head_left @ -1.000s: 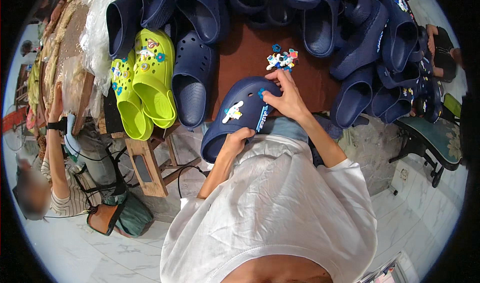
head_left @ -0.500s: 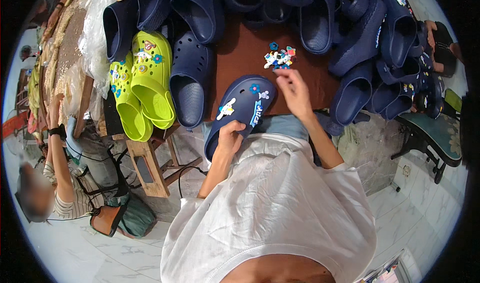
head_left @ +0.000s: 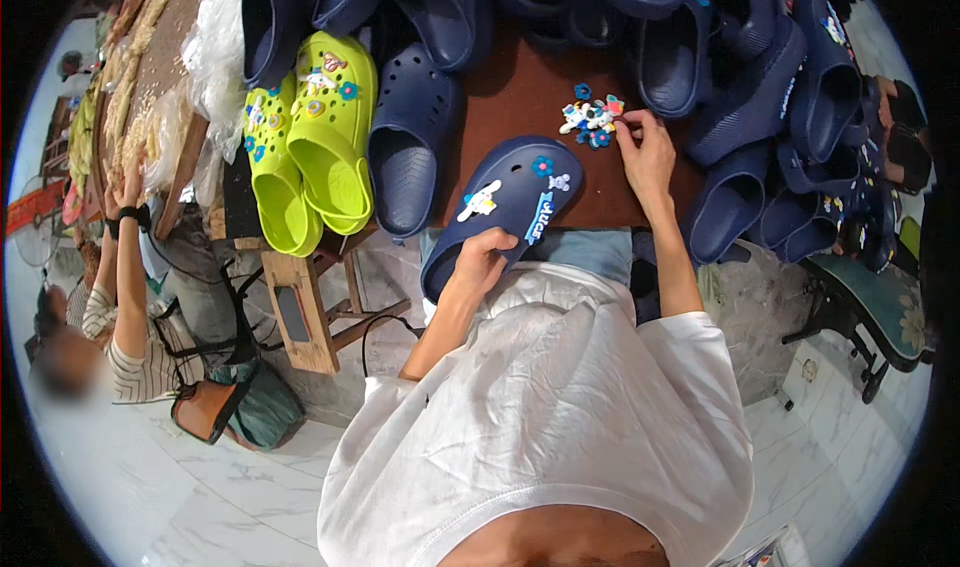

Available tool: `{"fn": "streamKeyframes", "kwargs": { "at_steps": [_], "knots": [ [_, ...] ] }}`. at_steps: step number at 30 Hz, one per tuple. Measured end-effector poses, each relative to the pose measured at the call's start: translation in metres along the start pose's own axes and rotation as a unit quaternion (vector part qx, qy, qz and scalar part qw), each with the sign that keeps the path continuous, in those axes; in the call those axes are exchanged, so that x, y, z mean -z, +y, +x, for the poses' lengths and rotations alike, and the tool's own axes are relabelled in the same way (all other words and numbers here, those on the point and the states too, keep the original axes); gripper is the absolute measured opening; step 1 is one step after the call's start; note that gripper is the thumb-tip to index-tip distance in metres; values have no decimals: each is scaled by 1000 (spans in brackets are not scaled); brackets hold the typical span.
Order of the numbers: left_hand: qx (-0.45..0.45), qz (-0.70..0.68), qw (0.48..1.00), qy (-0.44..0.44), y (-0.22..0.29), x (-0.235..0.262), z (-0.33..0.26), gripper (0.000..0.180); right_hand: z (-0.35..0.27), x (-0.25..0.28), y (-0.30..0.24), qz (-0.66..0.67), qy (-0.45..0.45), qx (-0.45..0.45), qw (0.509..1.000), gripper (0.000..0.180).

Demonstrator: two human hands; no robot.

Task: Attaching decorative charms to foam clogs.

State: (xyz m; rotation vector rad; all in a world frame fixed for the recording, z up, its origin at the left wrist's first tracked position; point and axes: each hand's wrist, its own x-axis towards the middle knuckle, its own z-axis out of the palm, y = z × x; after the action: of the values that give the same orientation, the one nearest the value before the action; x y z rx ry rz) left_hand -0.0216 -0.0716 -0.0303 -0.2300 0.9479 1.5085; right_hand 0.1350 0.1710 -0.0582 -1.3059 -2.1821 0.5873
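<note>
The left hand [head_left: 480, 267] is closed around the heel of one navy clog [head_left: 505, 212], which carries four charms and lies at the near edge of the brown table [head_left: 510, 97]. The right hand [head_left: 645, 152] pinches with its fingertips at one small pile of charms [head_left: 592, 122]. Further away lie two lime-green clogs [head_left: 315, 147] and many navy clogs [head_left: 410, 137]. The floor [head_left: 150, 497] is of pale tiles.

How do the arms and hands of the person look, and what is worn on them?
Both forearms are bare. The left hand and right hand wear no gloves, and I see no watch or ring. Short white T-shirt sleeves end near the elbows.
</note>
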Motion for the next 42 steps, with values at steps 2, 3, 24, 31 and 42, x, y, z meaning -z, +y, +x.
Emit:
{"fn": "streamKeyframes", "kwargs": {
  "at_steps": [2,3,24,31,42],
  "knots": [
    [9,0,1000,7,-2,0,0,7,0,1,2,25,-14,-19,999,17],
    [8,-2,1000,10,-2,0,0,7,-2,0,3,47,-24,-40,998,16],
    [20,26,999,20,7,-31,4,21,-15,17,-106,80,-94,326,937,12],
    [14,70,997,12,3,-35,5,22,-10,23,-106,131,-147,268,943,8],
    [16,155,988,14,5,-41,3,24,13,43,-118,108,-279,178,938,11]
  ]
}}
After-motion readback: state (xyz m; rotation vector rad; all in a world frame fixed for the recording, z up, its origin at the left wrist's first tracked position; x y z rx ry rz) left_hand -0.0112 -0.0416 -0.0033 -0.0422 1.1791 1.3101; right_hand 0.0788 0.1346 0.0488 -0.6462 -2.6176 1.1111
